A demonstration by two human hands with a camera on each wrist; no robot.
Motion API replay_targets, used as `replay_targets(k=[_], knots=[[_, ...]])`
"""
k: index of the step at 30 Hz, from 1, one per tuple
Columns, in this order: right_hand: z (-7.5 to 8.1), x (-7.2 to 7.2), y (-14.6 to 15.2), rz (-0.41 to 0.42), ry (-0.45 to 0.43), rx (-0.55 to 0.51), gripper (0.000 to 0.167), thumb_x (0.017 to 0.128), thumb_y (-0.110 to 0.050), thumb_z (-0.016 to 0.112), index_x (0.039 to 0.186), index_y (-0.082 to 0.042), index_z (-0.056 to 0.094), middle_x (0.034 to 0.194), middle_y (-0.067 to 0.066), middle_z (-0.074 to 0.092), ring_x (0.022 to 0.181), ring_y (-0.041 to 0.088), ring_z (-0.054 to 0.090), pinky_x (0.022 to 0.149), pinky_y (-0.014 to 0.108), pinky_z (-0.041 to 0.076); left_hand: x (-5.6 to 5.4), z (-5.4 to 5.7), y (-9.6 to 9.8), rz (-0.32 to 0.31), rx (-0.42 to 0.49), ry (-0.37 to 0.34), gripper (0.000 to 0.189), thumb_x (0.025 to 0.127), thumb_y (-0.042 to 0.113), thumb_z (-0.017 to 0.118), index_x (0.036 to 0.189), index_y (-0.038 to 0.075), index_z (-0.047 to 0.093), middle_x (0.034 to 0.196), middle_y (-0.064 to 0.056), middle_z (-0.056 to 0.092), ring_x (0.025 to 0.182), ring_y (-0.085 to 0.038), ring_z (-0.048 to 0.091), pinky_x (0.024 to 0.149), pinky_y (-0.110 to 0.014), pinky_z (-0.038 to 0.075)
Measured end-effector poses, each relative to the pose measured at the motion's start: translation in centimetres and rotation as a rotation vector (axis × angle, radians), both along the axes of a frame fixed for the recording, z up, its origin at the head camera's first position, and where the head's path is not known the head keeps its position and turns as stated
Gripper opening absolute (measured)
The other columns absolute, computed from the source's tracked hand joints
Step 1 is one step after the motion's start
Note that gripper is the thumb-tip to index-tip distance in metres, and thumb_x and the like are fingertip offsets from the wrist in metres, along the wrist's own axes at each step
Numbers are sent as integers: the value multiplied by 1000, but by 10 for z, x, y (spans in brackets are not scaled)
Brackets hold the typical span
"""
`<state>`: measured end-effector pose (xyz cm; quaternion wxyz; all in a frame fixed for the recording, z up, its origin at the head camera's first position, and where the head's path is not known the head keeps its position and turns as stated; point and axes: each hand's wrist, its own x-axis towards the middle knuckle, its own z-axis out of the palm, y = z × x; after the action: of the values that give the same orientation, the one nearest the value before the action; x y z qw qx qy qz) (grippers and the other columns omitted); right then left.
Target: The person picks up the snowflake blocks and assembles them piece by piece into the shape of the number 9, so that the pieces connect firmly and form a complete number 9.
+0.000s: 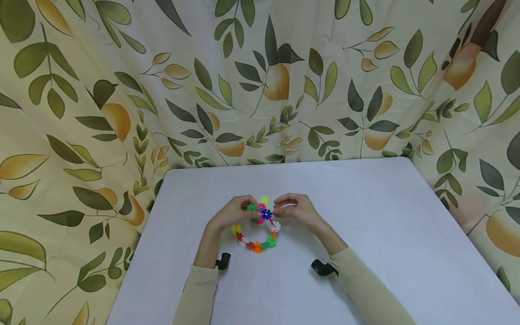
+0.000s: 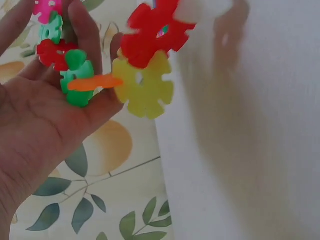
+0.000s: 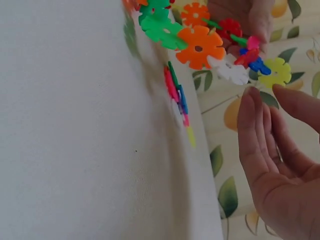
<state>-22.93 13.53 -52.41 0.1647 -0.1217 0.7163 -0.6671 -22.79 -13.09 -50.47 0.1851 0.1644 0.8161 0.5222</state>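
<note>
A looped chain of colourful plastic snowflake-shaped linking pieces (image 1: 257, 247) hangs between the hands, over the white table. My left hand (image 1: 234, 212) pinches part of the chain near its top, beside a blue piece (image 1: 266, 214). Close to that blue piece, my right hand (image 1: 298, 210) has its fingers extended. In the right wrist view its thumb and fingertips stand apart, right by a yellow piece (image 3: 275, 72). The left wrist view shows another yellow piece (image 2: 145, 85) joined to an orange one (image 2: 95, 82) in front of the left palm.
Several flat pieces (image 3: 178, 95) lie on the tabletop in the right wrist view. The white table (image 1: 365, 216) stands against a leaf-and-fruit patterned curtain (image 1: 276, 90). Small black wrist cameras (image 1: 323, 267) show below both hands, next to the beige sleeves (image 1: 367, 289).
</note>
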Motion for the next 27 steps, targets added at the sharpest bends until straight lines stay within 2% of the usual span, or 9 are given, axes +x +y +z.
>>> replay_targets(k=[3, 5, 8, 12, 16, 18, 22, 25, 27], knots=[[-1, -4, -2, -18, 11, 36, 39, 95, -10, 76, 125, 11, 65, 109, 21, 73, 96, 28, 77, 86, 39, 62, 0, 0, -3, -8, -5, 2, 20, 94, 28, 80, 105, 15, 70, 103, -2, 70, 101, -24, 62, 89, -38, 51], [-4, -7, -5, -33, 32, 102, 36, 95, -11, 77, 122, 9, 68, 106, 17, 75, 94, 26, 76, 83, 37, 63, 0, 0, -4, -8, -12, 5, 22, 94, 30, 80, 105, 16, 69, 103, -3, 69, 101, -25, 61, 87, -41, 51], [-11, -14, -10, -37, 84, 265, 27, 92, -12, 79, 115, 2, 73, 101, 8, 76, 89, 21, 74, 78, 34, 62, 0, 0, -5, -14, -22, 0, 23, 93, 34, 80, 109, 20, 73, 111, -3, 69, 106, -25, 59, 90, -44, 50], [-18, -18, -18, 8, 173, 500, 20, 89, -17, 83, 107, -10, 78, 98, 0, 75, 88, 17, 71, 78, 36, 60, 0, 0, -5, -31, -19, -22, 26, 94, 38, 79, 117, 26, 77, 123, 0, 70, 119, -24, 57, 101, -48, 49], [-20, -20, -28, 42, 256, 643, 21, 86, -18, 87, 104, -12, 78, 98, -2, 73, 90, 16, 68, 82, 37, 59, 1, 1, -5, -15, -35, -23, 30, 92, 42, 80, 117, 26, 78, 124, 3, 70, 121, -24, 57, 104, -49, 48], [-20, -20, -33, 57, 313, 698, 21, 85, -16, 88, 103, -12, 78, 97, -1, 71, 89, 17, 66, 82, 38, 59, 1, 1, -5, -2, -55, -12, 32, 92, 44, 80, 117, 25, 78, 123, 4, 69, 119, -23, 57, 102, -47, 50], [-20, -19, -41, 75, 423, 783, 20, 84, -13, 88, 101, -11, 79, 94, 3, 68, 86, 18, 61, 80, 37, 57, 1, 2, -5, 5, -85, 6, 45, 92, 50, 78, 126, 20, 75, 112, -1, 70, 107, -25, 60, 91, -44, 52], [-19, -18, -43, 60, 437, 797, 19, 83, -13, 89, 98, -11, 78, 91, 3, 67, 83, 17, 61, 78, 35, 57, 1, 3, -5, 1, -91, 17, 52, 93, 53, 76, 132, 18, 72, 110, -3, 72, 102, -26, 63, 89, -43, 51], [-18, -18, -43, 47, 415, 785, 19, 83, -14, 90, 95, -12, 76, 89, 2, 68, 81, 16, 61, 75, 33, 57, 1, 4, -4, 0, -92, 22, 52, 93, 54, 75, 131, 20, 73, 115, -2, 72, 103, -25, 64, 91, -43, 51]])
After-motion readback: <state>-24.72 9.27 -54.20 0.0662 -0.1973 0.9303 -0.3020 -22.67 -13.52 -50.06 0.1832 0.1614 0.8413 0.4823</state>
